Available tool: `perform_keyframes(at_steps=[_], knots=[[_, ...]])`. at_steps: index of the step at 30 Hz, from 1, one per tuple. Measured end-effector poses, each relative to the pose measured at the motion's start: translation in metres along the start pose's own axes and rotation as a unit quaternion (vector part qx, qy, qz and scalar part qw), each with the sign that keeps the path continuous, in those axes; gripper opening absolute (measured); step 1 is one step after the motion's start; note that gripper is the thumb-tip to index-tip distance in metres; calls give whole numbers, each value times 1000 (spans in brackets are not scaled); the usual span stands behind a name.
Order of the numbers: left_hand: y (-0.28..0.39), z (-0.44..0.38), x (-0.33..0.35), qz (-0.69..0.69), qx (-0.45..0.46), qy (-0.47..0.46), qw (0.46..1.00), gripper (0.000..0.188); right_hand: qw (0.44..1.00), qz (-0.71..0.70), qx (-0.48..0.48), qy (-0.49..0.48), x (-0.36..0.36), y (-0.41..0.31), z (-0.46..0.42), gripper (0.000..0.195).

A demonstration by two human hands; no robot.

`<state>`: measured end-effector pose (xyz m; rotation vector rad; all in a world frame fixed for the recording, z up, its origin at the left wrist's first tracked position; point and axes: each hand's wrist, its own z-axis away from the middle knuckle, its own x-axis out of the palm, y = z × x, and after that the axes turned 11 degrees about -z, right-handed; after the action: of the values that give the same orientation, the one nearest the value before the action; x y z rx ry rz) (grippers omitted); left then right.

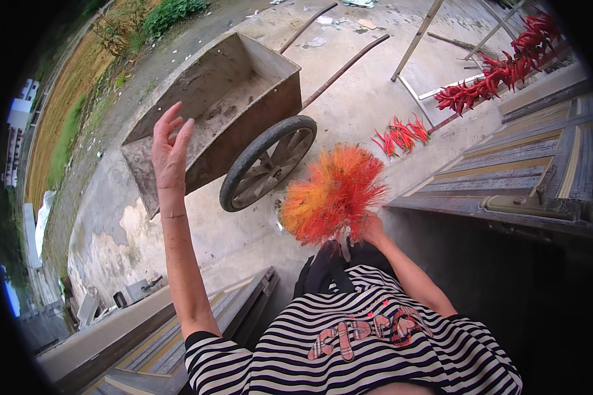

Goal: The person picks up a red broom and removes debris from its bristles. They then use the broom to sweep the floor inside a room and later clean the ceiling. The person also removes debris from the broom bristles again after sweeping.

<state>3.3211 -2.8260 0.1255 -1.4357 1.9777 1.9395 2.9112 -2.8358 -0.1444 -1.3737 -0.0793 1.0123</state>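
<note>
In front of my body is a broom head with bushy red and orange bristles [333,195], dark bits caught among them. My right hand [369,228] is closed at the underside of the bristles, and the part it grips is mostly hidden. My left hand [169,148] is raised to the left with bent fingers apart and holds nothing. From this view it overlaps the near end of a metal handcart [247,131], but I cannot tell that it touches it. The cart's rubber-tyred wheel [268,164] stands just beyond the bristles.
A panelled door leaf [514,163] with a handle [529,207] stands at right; another door leaf [178,340] is at lower left. Bunched red chillies [402,137] lie by the threshold. More chillies [494,74] hang strung near a frame [415,44]. Concrete ground [222,232] spreads outside.
</note>
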Motion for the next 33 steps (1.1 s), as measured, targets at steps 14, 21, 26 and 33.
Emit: perform_keyframes(at_steps=[14, 21, 26, 33], knots=[[82, 167, 129, -38, 152, -215, 964, 23, 997, 39, 71, 22, 6, -11, -13, 36], [87, 184, 118, 382, -253, -316, 831, 11, 988, 23, 101, 117, -11, -41, -15, 28], [72, 192, 101, 409, -279, -207, 844, 11, 983, -11, 149, 106, -26, -60, -14, 24], [64, 242, 137, 452, -389, -306, 742, 16, 983, 0, 146, 106, -20, -48, -18, 26]])
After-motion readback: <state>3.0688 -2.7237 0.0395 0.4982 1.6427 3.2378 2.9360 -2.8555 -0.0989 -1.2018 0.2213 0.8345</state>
